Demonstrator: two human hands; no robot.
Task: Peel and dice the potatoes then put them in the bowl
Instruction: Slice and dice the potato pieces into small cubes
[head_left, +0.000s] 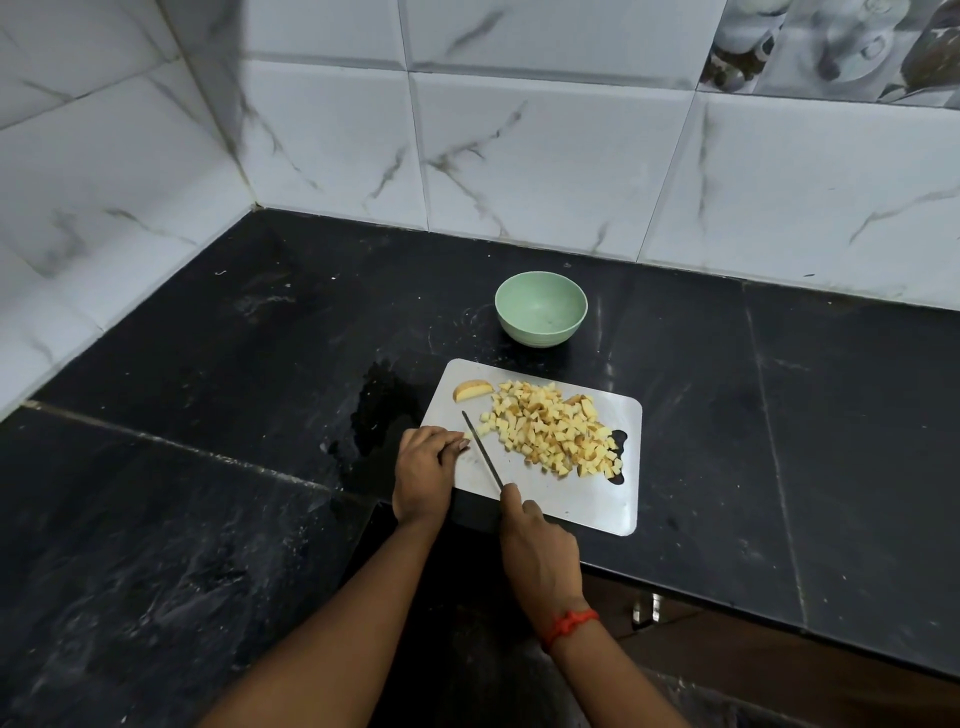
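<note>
while right hand (537, 551) grips knife (483, 452) at board (571, 501) near edge, left hand (423, 467) curls beside blade, can't tell if pinning anything. diced potatoes (553, 431) mid-board: light, slippery, i'd scoop from underneath. wedge (472, 389) at far-left corner; bowl (540, 335) beyond far edge.

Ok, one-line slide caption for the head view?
Right hand holds the knife beside diced potato on the board; green bowl empty, one wedge uncut.

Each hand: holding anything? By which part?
Right hand grips the knife by its handle, blade out over the cutting board. Left hand curls at the board's edge; a hold cannot be told.
</note>
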